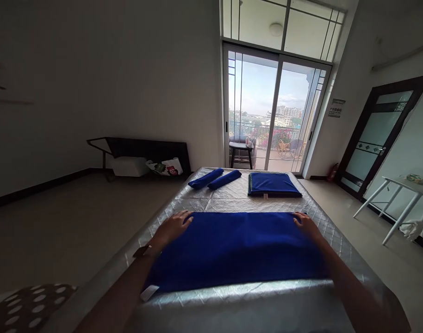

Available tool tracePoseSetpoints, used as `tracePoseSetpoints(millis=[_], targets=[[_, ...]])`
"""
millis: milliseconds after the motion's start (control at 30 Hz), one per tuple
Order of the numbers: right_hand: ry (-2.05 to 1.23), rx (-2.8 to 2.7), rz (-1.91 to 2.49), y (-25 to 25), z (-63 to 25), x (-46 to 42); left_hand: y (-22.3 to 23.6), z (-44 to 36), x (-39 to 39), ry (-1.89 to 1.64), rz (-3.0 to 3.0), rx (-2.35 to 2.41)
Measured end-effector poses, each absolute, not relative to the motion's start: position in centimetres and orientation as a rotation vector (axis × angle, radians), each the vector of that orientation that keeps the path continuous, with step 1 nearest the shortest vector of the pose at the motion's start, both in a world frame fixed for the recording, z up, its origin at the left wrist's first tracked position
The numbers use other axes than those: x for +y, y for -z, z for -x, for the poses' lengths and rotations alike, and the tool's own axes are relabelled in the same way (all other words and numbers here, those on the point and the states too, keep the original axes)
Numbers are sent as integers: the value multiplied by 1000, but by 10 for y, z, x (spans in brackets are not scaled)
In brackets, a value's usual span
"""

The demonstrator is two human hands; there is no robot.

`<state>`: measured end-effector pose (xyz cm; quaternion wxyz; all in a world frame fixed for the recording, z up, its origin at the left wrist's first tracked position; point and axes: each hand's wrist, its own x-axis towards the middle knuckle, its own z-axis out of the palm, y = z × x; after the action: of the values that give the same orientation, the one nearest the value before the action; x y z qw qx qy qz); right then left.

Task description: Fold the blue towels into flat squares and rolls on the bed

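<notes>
A blue towel-like cloth (242,247) lies spread as a wide rectangle across the near part of the bed, a white label (149,292) at its near left corner. Over its far left corner rests my left hand (175,226), fingers extended on the fabric. My right hand (306,224) lies at the far right corner, fingers apart and pointing inward. Beyond the cloth, two rolled blue cloths (206,178) (225,179) sit side by side on the left. A folded blue cloth (274,184) with a small tag is on the right.
The bed has a silvery quilted mattress (228,203). A brown polka-dot fabric (31,305) shows at the lower left. Against the wall stands a black bench (149,152) with a white box and bag. A white table (414,185) is at right, near glass sliding doors (253,101).
</notes>
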<state>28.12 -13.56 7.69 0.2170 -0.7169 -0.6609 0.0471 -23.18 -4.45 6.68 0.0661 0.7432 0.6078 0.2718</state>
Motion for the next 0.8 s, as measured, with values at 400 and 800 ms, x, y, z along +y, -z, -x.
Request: tracePoseSetpoints(millis=[400,800], targets=[[-86,-1801,2492,-28,-292,-93,3,253,2,-155,-2275,2033],[-21,-1676,2676,-55,-256,-88,-7,244,-4,-210,-2233,2083]])
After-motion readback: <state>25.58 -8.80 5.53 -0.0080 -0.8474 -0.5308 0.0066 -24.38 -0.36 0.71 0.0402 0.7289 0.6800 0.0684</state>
